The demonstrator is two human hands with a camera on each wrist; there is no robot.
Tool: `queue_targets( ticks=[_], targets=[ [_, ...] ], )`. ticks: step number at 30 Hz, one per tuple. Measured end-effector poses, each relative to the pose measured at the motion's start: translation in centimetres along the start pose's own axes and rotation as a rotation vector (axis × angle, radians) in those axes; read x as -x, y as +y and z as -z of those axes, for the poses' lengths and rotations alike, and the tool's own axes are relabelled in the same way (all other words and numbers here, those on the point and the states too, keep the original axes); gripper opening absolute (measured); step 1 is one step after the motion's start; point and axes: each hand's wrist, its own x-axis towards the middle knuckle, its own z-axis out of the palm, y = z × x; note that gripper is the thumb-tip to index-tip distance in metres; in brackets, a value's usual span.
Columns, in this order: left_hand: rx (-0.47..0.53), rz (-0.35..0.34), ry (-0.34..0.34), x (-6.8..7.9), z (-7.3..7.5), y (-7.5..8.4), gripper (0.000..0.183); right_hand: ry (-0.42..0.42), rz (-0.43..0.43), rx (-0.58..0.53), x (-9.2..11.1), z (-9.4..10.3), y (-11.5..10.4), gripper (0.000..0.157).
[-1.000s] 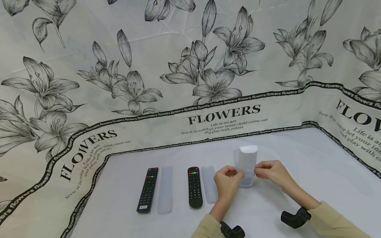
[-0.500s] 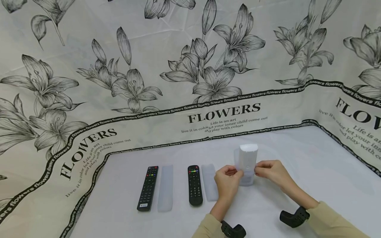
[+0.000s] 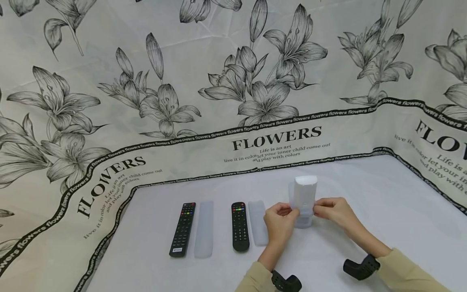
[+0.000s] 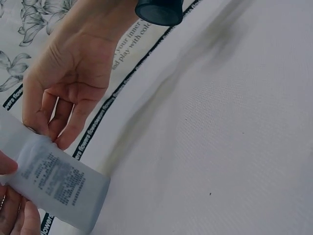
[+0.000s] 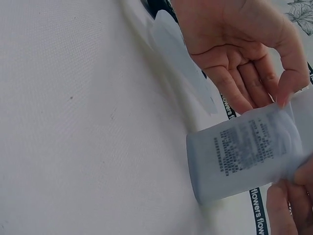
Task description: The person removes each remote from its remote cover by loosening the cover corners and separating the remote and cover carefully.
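Note:
A white slab-shaped device [image 3: 305,190], perhaps a remote control, stands upright at the table's middle right. Its lower part sits inside a translucent remote cover [image 3: 303,221], and printed text shows through that cover [image 5: 239,147] in both wrist views. My left hand [image 3: 280,223] pinches the cover's left edge between thumb and fingers. On the opposite edge, my right hand [image 3: 335,211] pinches with thumb and forefinger. In the left wrist view the right hand [image 4: 73,73] is the larger one; left-hand fingers [image 4: 17,210] show at the lower left.
Left of the hands lies a black remote [image 3: 240,227] beside a flat translucent cover [image 3: 257,223]. Farther left are another black remote [image 3: 182,230] and another translucent cover [image 3: 204,229]. Flower-printed cloth [image 3: 277,142] hangs behind the white table [image 3: 153,219].
The view shifts slightly. Both hands keep their hold on the cover, and the device and the remotes show no clear movement.

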Motion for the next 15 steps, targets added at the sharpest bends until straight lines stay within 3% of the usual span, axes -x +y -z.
queue_targets(
  ticks=[9, 15],
  targets=[
    [-0.006, 0.021, -0.017, 0.31, 0.06, -0.05, 0.005, -0.022, 0.02, -0.011, 0.41, 0.1, 0.21, 0.034],
    [-0.031, -0.008, -0.038, 0.46, 0.4, 0.22, 0.006, -0.052, 0.063, -0.027, 0.7, 0.25, 0.3, 0.034]
  ],
)
